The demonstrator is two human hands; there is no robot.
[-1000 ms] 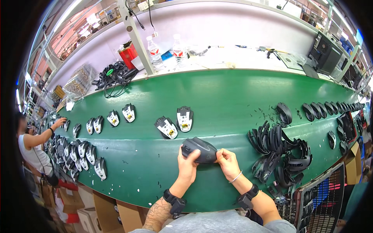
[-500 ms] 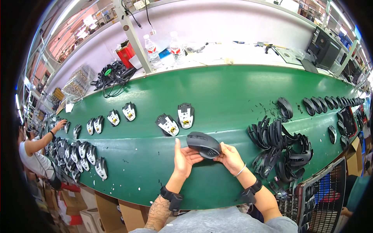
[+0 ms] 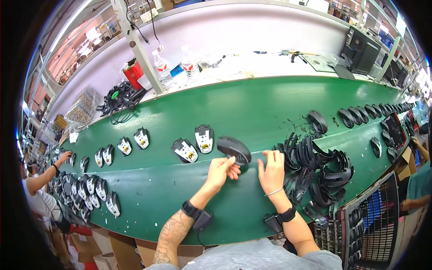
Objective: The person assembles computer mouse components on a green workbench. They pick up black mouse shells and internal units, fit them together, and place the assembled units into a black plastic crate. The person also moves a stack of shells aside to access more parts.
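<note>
A dark grey computer mouse [image 3: 234,150] is tilted just above the bench in front of me. My left hand [image 3: 220,173] grips its near edge, thumb on top and the other fingers curled below. To the right, my right hand [image 3: 272,172] is off the mouse, back up and fingers stretched out, with nothing visible in it. Its fingertips are close to a heap of black curved plastic mouse parts [image 3: 310,155]. Two mouse bodies with white undersides, one [image 3: 185,150] beside the other [image 3: 204,138], lie to the left of the held mouse.
The green bench [image 3: 252,108] carries a row of black mice [image 3: 355,115] at far right and a pile of white-and-black mouse bodies [image 3: 90,191] at left. A black crate [image 3: 369,220] stands at the right edge. Another person's arm [image 3: 47,175] reaches in from the left.
My right hand has let go of the mouse and moved right, toward the black parts. My left hand has changed from an open palm beneath the mouse to a thumb grip on its edge.
</note>
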